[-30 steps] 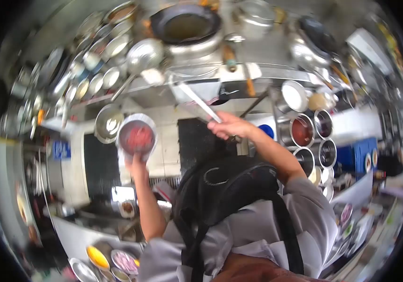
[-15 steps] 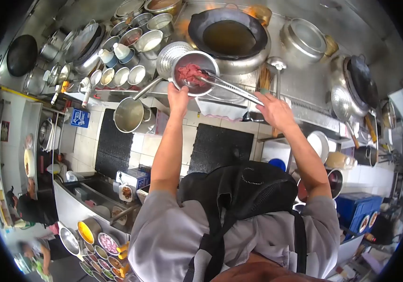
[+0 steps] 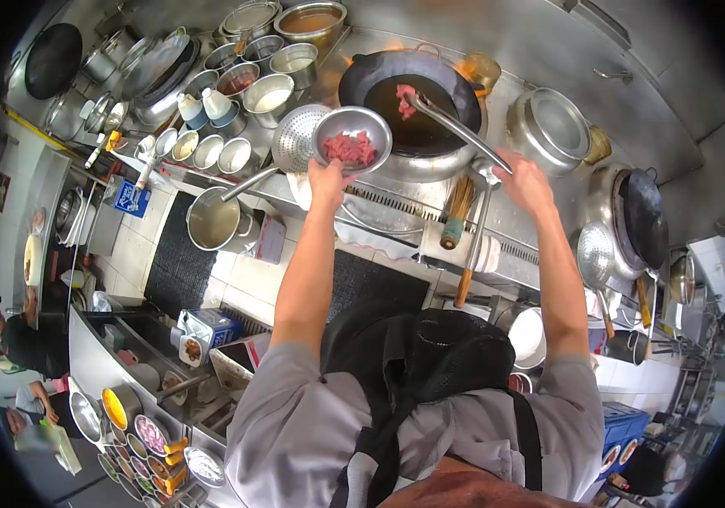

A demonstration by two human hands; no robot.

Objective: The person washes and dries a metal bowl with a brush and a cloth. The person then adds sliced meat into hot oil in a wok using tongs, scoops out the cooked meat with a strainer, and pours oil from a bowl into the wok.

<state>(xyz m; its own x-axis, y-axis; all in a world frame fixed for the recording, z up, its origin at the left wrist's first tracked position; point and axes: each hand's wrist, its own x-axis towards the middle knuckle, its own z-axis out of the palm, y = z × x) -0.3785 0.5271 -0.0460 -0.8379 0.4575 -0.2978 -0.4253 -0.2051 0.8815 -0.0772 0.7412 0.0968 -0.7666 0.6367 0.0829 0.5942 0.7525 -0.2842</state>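
Observation:
My left hand (image 3: 329, 179) grips the near rim of a steel bowl (image 3: 382, 129), which holds raw red meat (image 3: 352, 149). The bowl overlaps a perforated strainer (image 3: 294, 135) on its left. In my right hand (image 3: 523, 179) is a pair of metal tongs (image 3: 464, 133), its fingers closed around the handle end. Some meat pieces (image 3: 405, 100) are pinched at the tongs' tips, above the dark oil in a black wok (image 3: 362, 85). Flames show behind the wok's rim.
Beneath my right hand lie a long-handled ladle (image 3: 482, 212) and a bamboo brush (image 3: 457, 203). Several seasoning pots (image 3: 267, 97) stand left of the wok. A lidded steel pot (image 3: 548, 127) and a second wok (image 3: 643, 216) are to the right. A saucepan (image 3: 214, 222) sits at lower left.
The tongs have gone from inside the bowl to over the wok, carrying some meat. My right hand has moved right and slightly up. The bowl remains in my left hand, tilted more.

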